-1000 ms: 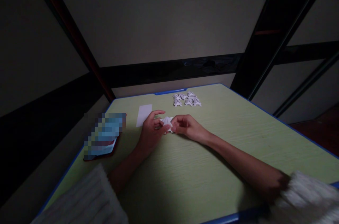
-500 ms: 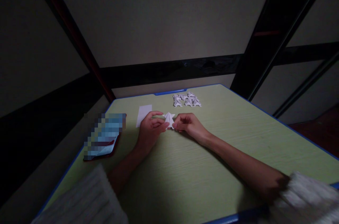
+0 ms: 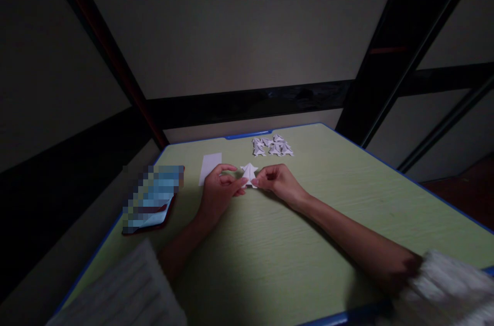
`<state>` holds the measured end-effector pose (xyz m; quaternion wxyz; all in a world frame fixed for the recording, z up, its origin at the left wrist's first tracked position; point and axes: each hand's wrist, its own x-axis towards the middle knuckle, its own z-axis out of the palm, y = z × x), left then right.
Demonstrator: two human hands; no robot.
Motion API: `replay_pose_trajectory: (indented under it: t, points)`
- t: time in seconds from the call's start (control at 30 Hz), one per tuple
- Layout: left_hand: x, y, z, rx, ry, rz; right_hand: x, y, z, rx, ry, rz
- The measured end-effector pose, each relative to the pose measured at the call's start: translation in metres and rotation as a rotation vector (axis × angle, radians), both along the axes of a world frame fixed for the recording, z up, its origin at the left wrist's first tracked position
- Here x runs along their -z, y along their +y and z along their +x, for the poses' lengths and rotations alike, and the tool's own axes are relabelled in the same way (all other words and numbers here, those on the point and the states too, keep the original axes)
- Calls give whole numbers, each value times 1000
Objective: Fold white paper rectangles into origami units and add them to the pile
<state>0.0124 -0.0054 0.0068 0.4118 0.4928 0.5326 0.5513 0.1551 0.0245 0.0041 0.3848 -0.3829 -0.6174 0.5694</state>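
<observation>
Between my two hands is a white folded-paper frog [image 3: 249, 174], its pointed end facing away from me. My left hand [image 3: 222, 184] pinches its near left corner with the thumb on top, while the index finger stretches out past its left side. On the near right corner, my right hand [image 3: 280, 183] has thumb and fingers closed. Farther back lie several more white paper frogs [image 3: 275, 148] in a loose cluster. A flat white sheet of paper [image 3: 210, 162] rests just beyond my left hand, partly covered by it.
The pale green table [image 3: 293, 264] has a blue edge. At its left side lies a flat blue item with a dark red border [image 3: 164, 213], largely pixelated. A panelled wall [image 3: 239, 33] stands right behind the table.
The paper frog has shifted slightly to the right and looks flatter towards me. Both hands keep their grip and have barely moved; the other things lie as before.
</observation>
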Motion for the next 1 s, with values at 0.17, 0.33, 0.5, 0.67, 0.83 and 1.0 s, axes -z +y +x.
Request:
replay_pose_trajectory:
  t: [0.17, 0.33, 0.5, 0.67, 0.83, 1.0]
  points:
    - [1, 1, -1, 54, -20, 33, 4, 4, 0, -13, 50, -3]
    - [1, 1, -1, 62, 6, 31, 4, 5, 0, -12, 70, -37]
    - [3, 1, -2, 58, 65, 39, 3, 5, 1, -4, 65, -39]
    - [3, 1, -2, 33, 94, 42, 2, 5, 1, 4, 24, -18]
    - [3, 3, -2, 24, 102, 36, 5, 6, 1, 5, -13, 15]
    - [7, 6, -6, -49, 105, 39, 10, 14, 7, 157, -299, 220]
